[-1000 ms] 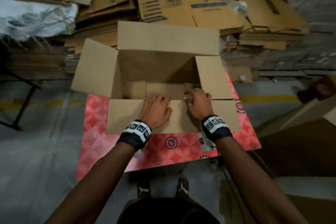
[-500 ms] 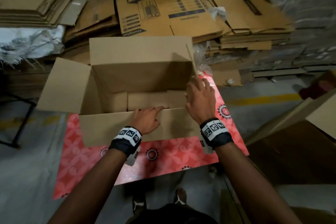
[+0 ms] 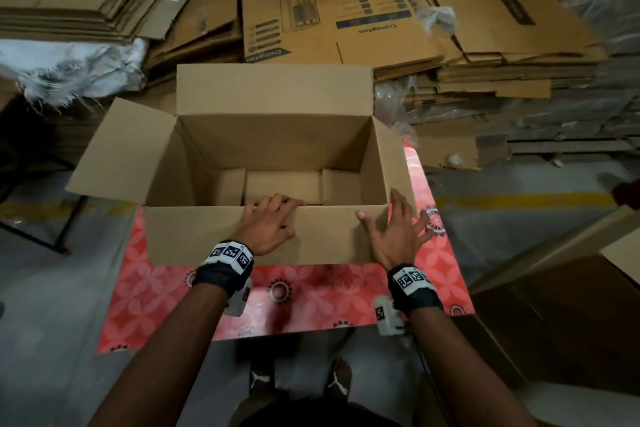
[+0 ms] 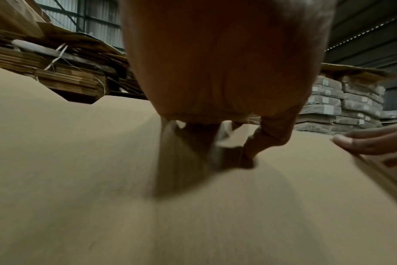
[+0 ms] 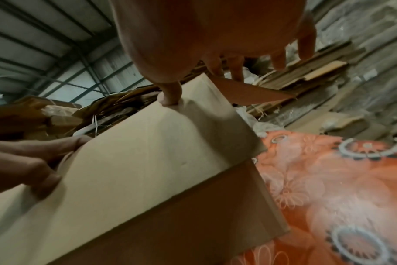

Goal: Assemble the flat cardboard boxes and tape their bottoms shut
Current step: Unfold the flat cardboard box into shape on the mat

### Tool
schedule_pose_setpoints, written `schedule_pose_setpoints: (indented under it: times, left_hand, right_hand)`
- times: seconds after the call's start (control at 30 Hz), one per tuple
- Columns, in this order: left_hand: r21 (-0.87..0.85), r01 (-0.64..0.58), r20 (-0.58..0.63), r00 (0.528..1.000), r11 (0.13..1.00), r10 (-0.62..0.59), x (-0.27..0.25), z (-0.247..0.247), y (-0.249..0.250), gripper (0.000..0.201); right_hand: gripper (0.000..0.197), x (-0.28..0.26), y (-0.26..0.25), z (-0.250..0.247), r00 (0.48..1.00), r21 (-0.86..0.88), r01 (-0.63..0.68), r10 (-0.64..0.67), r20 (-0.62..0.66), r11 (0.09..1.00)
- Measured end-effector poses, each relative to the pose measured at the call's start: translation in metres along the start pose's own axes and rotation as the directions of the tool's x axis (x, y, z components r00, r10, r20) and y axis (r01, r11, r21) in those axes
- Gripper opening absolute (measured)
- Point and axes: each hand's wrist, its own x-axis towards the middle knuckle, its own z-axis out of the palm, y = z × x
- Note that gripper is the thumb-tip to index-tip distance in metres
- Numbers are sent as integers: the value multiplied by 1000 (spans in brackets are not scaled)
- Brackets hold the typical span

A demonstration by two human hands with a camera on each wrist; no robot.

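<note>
An open brown cardboard box (image 3: 270, 149) stands on a red flower-patterned table (image 3: 311, 298), its far and left flaps spread out. My left hand (image 3: 272, 215) grips the middle of the near rim, fingers curled over the edge into the box. The left wrist view shows the left hand (image 4: 227, 125) hooked over the near flap (image 4: 79, 161). My right hand (image 3: 394, 229) lies spread at the near right corner, thumb on the near flap and fingers against the folded-down right flap. From the right wrist, the right hand's thumb (image 5: 170, 96) touches the flap's corner (image 5: 136, 152). The box's underside is hidden.
Stacks of flat cardboard sheets (image 3: 346, 10) fill the floor behind the table. A torn white sack (image 3: 69, 66) lies at the left. A large brown carton (image 3: 554, 305) stands close on the right. My feet (image 3: 298, 381) show under the table's near edge.
The right flap, held upright half a second ago, now hangs down outside. My right hand has dropped to the near right corner with fingers spread. My left hand stays on the near rim.
</note>
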Motion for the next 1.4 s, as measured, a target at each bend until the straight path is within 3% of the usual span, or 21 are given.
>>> schedule_pose_setpoints:
  times: [0.23,0.43,0.57,0.67,0.77,0.8,0.87,0.93,1.0,1.1,1.17,1.23,1.27,1.33,1.4]
  left_hand:
    - [11,12,-1,1000,1000,-12,1,-1,2,72]
    - [-21,-5,-19,1000,1000,5,-4,-2,5,74]
    - [-97,-42,-36,999,994,38,-14,-7,0,82]
    - [-183,-83,-24,996,980,80,-33,-13,-7,98]
    - [31,-199,-21,980,979,200,-61,-19,-19,125]
    - [84,-215,-24,976,973,217,-69,-20,-24,127]
    - [95,-214,-59,974,972,220,-81,-26,-33,120]
    - [39,-206,-175,962,978,209,-91,-32,-39,106]
    - [-4,-233,-372,903,972,215,-97,-40,-47,87]
    - [46,-260,-627,744,965,230,-95,-56,-52,60]
    - [85,-209,-751,629,974,200,-87,-65,-54,52]
    - [110,-87,-845,517,990,140,-77,-66,-57,49]
    - [119,-8,-868,485,993,108,-72,-62,-59,49]
    - [104,113,-876,480,988,37,-65,-46,-66,45]
    - [36,170,-836,545,985,-64,-62,-24,-75,43]
  right_hand:
    - [84,2,2,7,999,125,-26,24,21,992]
    - [82,-3,-7,4,1000,34,0,1,-26,999]
    - [74,-27,-27,5,972,-111,184,-198,-128,977]
    - [84,-47,-43,6,906,-156,423,-419,58,893]
    - [105,-67,-56,4,768,-257,635,-559,314,728]
    - [107,-72,-61,4,746,-300,661,-563,356,688]
    - [108,-77,-71,3,745,-342,663,-544,385,666]
    - [97,-82,-83,0,751,-344,661,-579,318,667]
    - [84,-84,-93,-6,740,-356,660,-654,157,661]
    - [67,-77,-111,-16,685,-363,641,-717,-125,676]
    - [60,-68,-124,-17,667,-380,582,-689,-283,719]
    - [65,-59,-136,-16,709,-383,443,-578,-404,811]
    - [71,-55,-139,-14,748,-360,354,-493,-445,863]
    - [89,-48,-139,-10,820,-246,191,-292,-491,950]
    - [108,-44,-127,-3,838,-88,84,-119,-532,993]
